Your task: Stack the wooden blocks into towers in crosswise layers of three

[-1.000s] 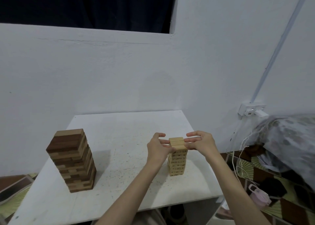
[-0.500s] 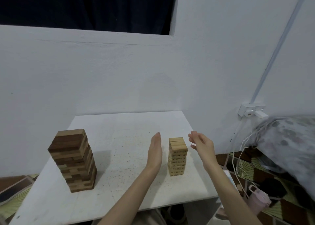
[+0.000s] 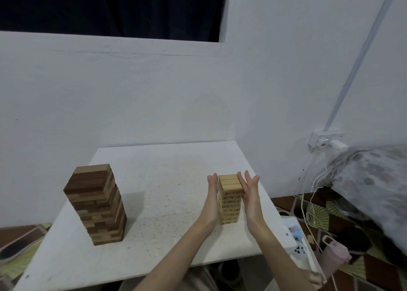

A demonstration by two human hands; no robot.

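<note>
Hands flat against the pale tower [image 3: 229,199] — left hand [image 3: 212,191], right hand [image 3: 248,189], fingers straight, nothing gripped.

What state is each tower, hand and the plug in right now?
Light tower: upright, layers squared, flanked by both hands.
Dark tower: upright, untouched, slightly uneven.
Left hand: flat against the light tower's side.
Right hand: flat against the opposite side.
Plug: in the wall socket.

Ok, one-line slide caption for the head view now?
Left hand and right hand, fingers straight, flank the small light tower; dark tower stands apart on the white table.
</note>
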